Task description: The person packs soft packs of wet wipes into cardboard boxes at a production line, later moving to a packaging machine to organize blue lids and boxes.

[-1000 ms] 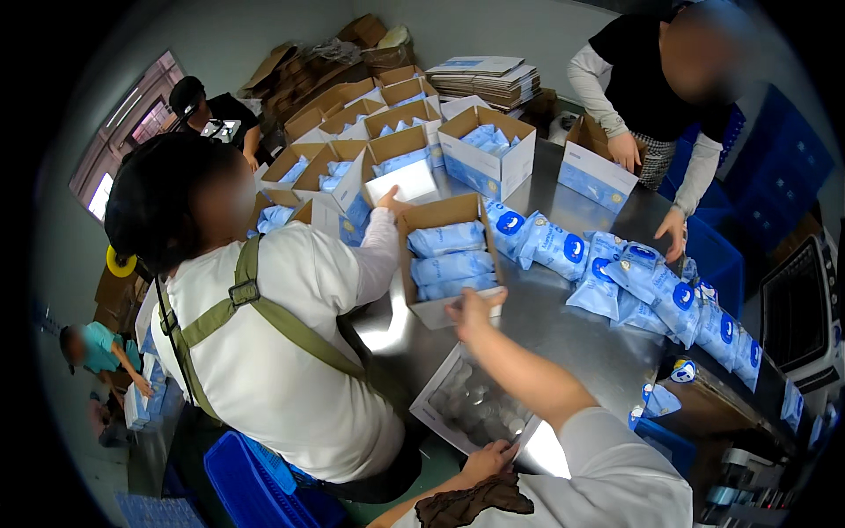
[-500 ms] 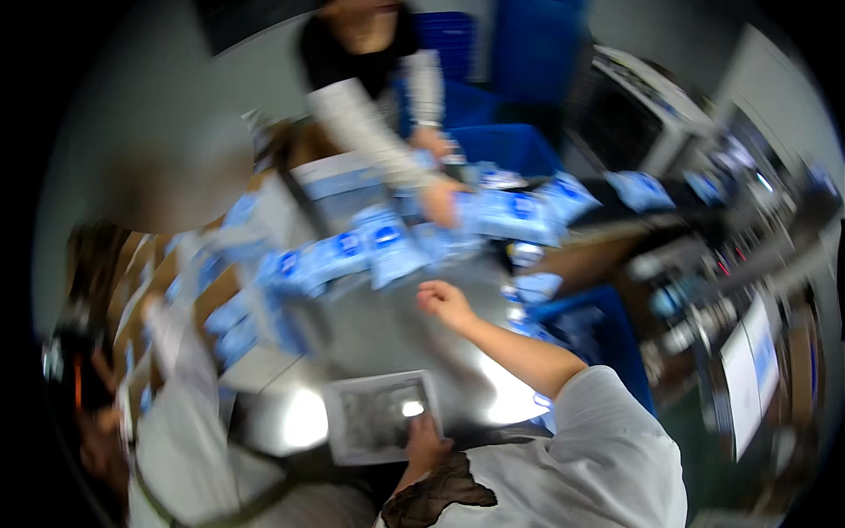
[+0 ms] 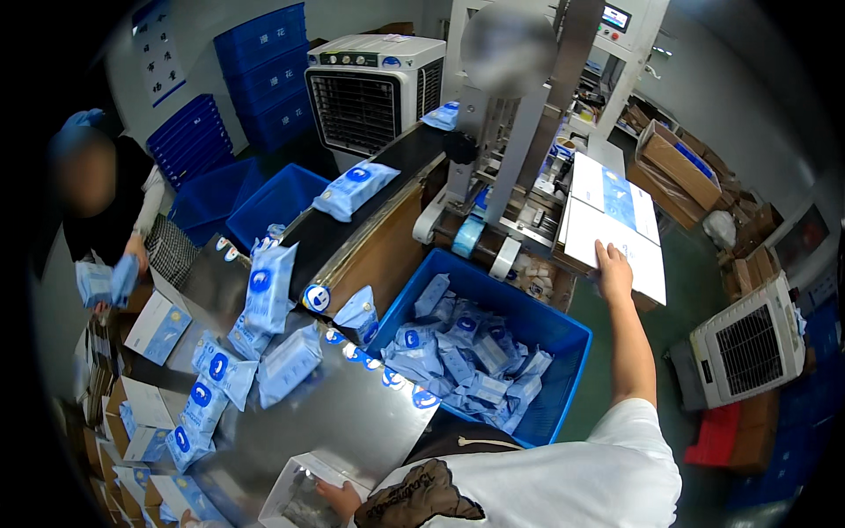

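Note:
My left hand (image 3: 339, 500) grips the edge of an open white box (image 3: 295, 482) at the near edge of the metal table (image 3: 348, 431). The box's inside is bare as far as it shows. Stretched out to the far right, my right hand (image 3: 614, 271) rests on a flat white carton (image 3: 607, 231) with a blue printed panel, beside the machine. Its fingers lie extended on the carton; the thumb is hard to make out. Pale blue soft packs (image 3: 290, 365) lie scattered over the table, left of my arms.
A blue crate (image 3: 576, 352) full of packs stands between table and machine (image 3: 510, 167). A dark conveyor (image 3: 409, 158) carries packs. A co-worker (image 3: 106, 194) holds packs at the left. Filled cartons (image 3: 145, 418) line the table's left side. An air cooler (image 3: 748, 339) stands at right.
My view has swung right. My right arm has gone from over the table to the carton by the machine. My left hand still holds the white box.

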A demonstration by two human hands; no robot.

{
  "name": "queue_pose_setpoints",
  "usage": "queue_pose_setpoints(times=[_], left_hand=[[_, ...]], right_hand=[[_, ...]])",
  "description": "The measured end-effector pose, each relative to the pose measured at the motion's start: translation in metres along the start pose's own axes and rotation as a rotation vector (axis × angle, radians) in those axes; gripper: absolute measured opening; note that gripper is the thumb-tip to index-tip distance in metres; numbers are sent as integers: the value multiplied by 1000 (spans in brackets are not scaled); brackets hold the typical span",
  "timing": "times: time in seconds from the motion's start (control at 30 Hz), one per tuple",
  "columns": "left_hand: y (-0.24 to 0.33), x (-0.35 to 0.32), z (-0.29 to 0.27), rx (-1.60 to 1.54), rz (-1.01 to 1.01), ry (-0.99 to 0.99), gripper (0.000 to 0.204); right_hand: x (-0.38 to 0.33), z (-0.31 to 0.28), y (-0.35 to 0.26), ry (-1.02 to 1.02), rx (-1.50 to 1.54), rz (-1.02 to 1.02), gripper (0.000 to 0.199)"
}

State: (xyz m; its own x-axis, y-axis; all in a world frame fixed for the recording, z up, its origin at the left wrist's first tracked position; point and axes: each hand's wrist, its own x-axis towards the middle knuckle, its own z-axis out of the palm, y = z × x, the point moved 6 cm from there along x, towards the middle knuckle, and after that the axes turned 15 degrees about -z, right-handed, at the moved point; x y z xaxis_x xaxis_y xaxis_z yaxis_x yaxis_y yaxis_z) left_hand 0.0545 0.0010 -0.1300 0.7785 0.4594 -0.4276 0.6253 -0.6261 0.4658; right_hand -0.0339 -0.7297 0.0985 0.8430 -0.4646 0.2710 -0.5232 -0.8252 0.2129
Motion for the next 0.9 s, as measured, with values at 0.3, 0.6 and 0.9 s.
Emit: queue_pose_setpoints(times=[0.3,0.6,0.9], left_hand=[[60,-25,-36,65,478,464,76],[184,-36,12,-734,633,-579,67],[145,22,-39,-1427,289,-281,47]], right_hand=[[-35,-216,6,652,16,-42,15],[-99,-374,-120,550,783,-742,21],[-47,-86,-248,-43,1413,-560,17]])
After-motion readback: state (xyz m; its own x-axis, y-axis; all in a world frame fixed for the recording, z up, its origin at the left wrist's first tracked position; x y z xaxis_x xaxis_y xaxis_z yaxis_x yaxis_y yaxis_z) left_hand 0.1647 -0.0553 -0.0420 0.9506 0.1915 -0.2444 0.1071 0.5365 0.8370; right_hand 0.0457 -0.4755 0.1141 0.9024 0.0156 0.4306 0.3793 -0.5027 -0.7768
